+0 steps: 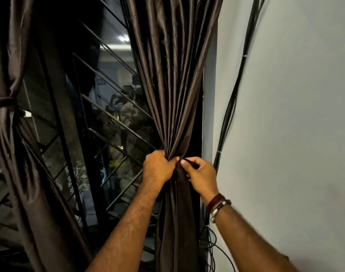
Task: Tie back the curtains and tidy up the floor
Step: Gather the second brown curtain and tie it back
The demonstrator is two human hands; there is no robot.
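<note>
Brown satin curtain point(173, 85) bunched in left hand point(158, 166), right hand point(202, 173) pinching it, grey wall point(295, 114) beside.

Both hands point(158, 166) point(202, 173) around gathered curtain point(173, 85)

The right curtain point(173, 79) in front of you is dark brown and shiny, with a faint embroidered pattern down its folds. It hangs against the window's right edge, beside the pale wall, and its pleats narrow into a tight bunch at about mid-height, then fall loosely below. Your left hand point(158, 166) grips that bunch from the left; your right hand point(201, 171) pinches a thin dark strip at its right side. The left curtain point(9, 61), same fabric, is already gathered, with a matching band point(3, 102) knotted around it.
</note>
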